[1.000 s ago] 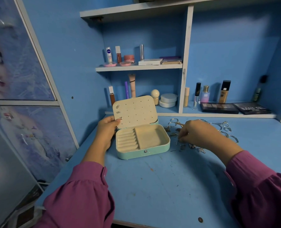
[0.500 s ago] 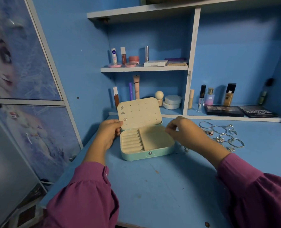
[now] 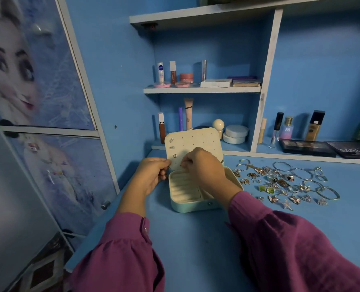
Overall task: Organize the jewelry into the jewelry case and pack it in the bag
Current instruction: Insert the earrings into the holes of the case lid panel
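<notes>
- The fingertips of the right hand (image 3: 203,165) are pressed together in a pinch against the lower part of the upright lid (image 3: 193,144) of the jewelry case (image 3: 196,199); what is pinched is too small to be made out, though an earring is likely.
- The left hand (image 3: 151,175) is curled at the lid's lower left edge, its fingers closed on that edge or on something small behind it; which cannot be told.
- Three small earrings (image 3: 171,147) are seen fixed down the lid's left side, just above the fingertips.
- The perforated lid is faced toward the person, its long axis running left to right; the open holes lie directly in front of the right fingertips.
- The case is set near the back left of the blue table (image 3: 196,249), its ridged tray open below both hands.
- The loose jewelry (image 3: 284,184) is spread to the case's right, nearer the right hand.
- No bag is in view.
</notes>
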`<state>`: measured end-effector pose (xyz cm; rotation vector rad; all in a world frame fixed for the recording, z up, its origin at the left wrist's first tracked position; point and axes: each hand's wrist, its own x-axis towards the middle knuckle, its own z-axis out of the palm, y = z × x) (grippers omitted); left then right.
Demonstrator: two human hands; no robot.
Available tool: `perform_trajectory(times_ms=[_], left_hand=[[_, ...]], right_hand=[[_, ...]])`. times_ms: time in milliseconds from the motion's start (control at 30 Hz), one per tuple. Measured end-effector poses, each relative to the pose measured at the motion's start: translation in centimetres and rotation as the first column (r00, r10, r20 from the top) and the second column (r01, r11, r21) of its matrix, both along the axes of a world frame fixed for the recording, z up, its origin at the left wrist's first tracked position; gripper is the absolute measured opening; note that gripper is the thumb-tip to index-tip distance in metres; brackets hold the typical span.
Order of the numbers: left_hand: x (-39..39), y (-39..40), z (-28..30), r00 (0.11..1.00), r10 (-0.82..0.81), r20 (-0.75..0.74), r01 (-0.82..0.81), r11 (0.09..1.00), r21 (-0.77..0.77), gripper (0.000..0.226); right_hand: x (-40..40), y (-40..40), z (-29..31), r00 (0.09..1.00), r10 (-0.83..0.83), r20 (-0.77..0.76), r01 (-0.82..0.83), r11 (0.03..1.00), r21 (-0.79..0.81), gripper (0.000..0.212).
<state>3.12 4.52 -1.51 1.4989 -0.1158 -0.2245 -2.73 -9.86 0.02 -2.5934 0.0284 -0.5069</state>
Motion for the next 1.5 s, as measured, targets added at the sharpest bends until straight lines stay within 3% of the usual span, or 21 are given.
perform_trajectory(times_ms=[367,567,767,1133,1500], left_hand=[[0.1,0.1,-0.1,1.000,-0.004,0.004,0.004,1.000,-0.027,0.005],[0.0,0.3,-0.1,1.000,-0.019,0.008,0.019,1.000,-0.010,0.005],[-0.3,0.6,0.5,0.999,-0.044,-0.032,0.044,0.999,0.003,0.011],[-0.6,1.3,1.4,0.949,-0.157,-0.274,0.118,0.981,-0.155,0.012],[-0.7,0.8,1.4,0.922,-0.154,-0.354,0.055,0.961,-0.272,0.018]], right_hand=[[1.4,1.1,-0.6,0.999,-0.025,0.032,0.026,0.999,-0.048,0.018],[1.0,1.5,-0.6,0.987,-0.137,0.088,0.143,0.988,-0.056,0.024],[1.2,1.2,-0.5,0.981,-0.178,0.080,0.178,0.984,0.011,0.021],[0.3,1.3,-0.2,0.977,-0.174,0.125,0.178,0.984,-0.020,0.020],[-0.1,1.4,-0.2,0.979,-0.173,0.105,0.181,0.981,-0.072,0.022]])
